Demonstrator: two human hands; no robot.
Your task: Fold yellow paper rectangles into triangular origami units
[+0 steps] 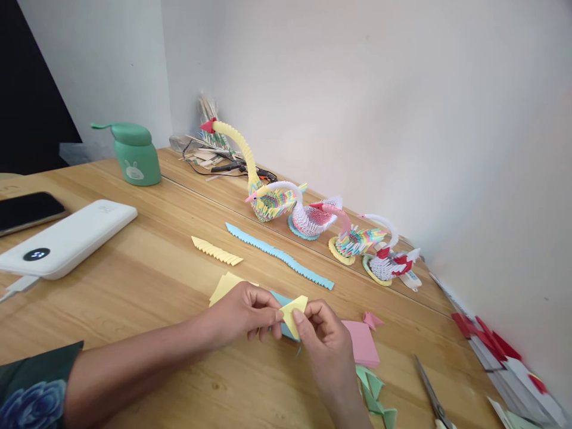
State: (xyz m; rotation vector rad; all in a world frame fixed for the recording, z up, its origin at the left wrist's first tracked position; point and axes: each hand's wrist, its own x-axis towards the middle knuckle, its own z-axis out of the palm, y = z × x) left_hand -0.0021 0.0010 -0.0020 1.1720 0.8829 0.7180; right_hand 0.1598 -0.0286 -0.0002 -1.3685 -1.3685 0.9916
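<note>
Two bare hands close together above the wooden table (pixel 170 286), well in from the wall-side edge. Left hand (pixel 248 310) closed in a pinch, thumb against fingers, at one side of a small yellow paper piece (pixel 292 313); right hand (pixel 328 333) also pinching, thumb on the face of the piece, fingers curled behind. Hence the yellow piece, held up between both, in front of partly hidden blue paper (pixel 280 298).

Judging by the pointed outline, probably mid-fold: shaping or creasing one small piece. For the next move, seemingly a need for a steady right pinch, edges kept aligned, and light pressure from the left fingertips. Cannot tell the number of layers behind the fingers.

Just past the left hand, yellow sheets (pixel 226 288); farther toward the wall-side edge, a short pleated yellow strip (pixel 217 251) and a longer blue strip (pixel 277 255). Along that edge of the surface, four paper swans (pixel 313 220) in a row. Just beside the right hand, a pink paper stack (pixel 363 344), with a pink folded piece (pixel 372 320) near its far corner; beside the right wrist, green folded pieces (pixel 372 390). Farther right, scissors (pixel 431 387). Near the table's far corner, a green bottle (pixel 136 158).
</note>
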